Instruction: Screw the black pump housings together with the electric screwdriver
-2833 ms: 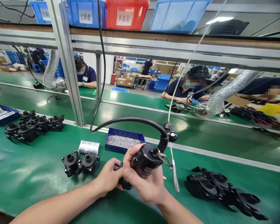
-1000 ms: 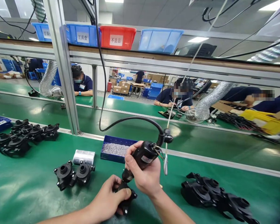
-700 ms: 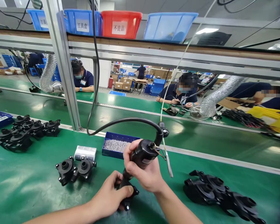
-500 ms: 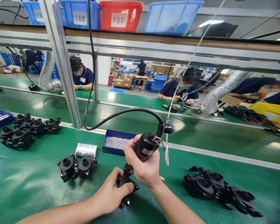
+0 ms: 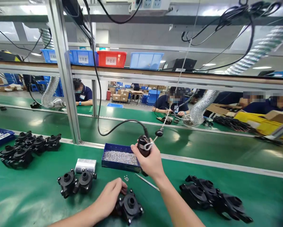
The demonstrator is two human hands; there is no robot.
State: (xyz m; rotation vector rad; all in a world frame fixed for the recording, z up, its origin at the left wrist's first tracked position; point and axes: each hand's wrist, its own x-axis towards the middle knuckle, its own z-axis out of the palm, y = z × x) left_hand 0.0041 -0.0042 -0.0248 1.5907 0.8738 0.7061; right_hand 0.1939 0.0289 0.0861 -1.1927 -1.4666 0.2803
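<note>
head view, lower middle of the frame: the left hand (image 5: 111,195) is closed with bent fingers on the left side of a black part (image 5: 131,206), which lies on the green table (image 5: 25,195). just above, the right hand (image 5: 149,161) is clamped around a black screwdriver (image 5: 143,145), held upright over the right end of a blue tray (image 5: 115,166) full of small screws. some loose screws (image 5: 126,178) and a thin metal pin (image 5: 147,182) lie between the hands. left of them stand two more parts (image 5: 76,183) touching each other, and lower right is a heap of parts (image 5: 214,198). farther back, people (image 5: 84,94) sit at another green table.
</note>
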